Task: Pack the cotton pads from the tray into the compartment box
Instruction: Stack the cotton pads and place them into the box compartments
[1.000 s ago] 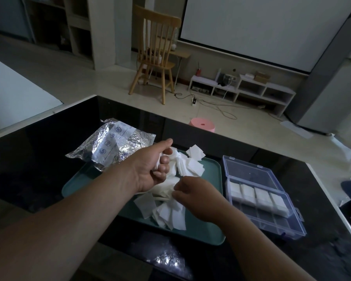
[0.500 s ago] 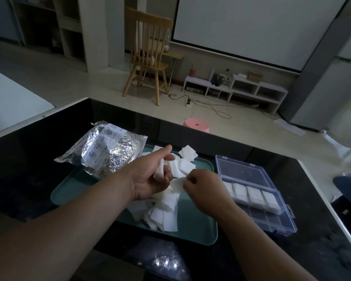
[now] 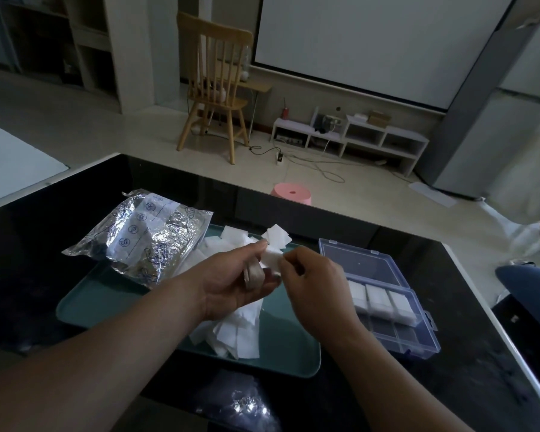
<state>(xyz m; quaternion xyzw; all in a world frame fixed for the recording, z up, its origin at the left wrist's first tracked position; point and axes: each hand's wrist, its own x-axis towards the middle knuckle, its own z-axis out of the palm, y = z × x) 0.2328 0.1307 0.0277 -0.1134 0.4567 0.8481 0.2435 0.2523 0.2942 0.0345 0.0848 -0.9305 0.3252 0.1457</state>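
Loose white cotton pads [image 3: 234, 333] lie heaped on a teal tray [image 3: 106, 302] on the black table. Above the tray, my left hand [image 3: 231, 283] holds a small stack of cotton pads [image 3: 270, 258] between thumb and fingers. My right hand [image 3: 314, 286] pinches the same stack from the right side. To the right of the tray stands an open clear compartment box [image 3: 418, 339]; its far row holds packed white pads [image 3: 378, 299], partly hidden behind my right hand. The near compartments look empty.
A crumpled silver foil bag [image 3: 144, 236] lies over the tray's far left corner. The table's right edge [image 3: 493, 313] runs close to the box. Beyond the table are a pink stool [image 3: 291, 194] and a wooden chair [image 3: 215, 85] on the floor.
Both hands have risen from the pile on the tray. My right hand has brought a pad up to the stack in my left hand and now pinches it there.
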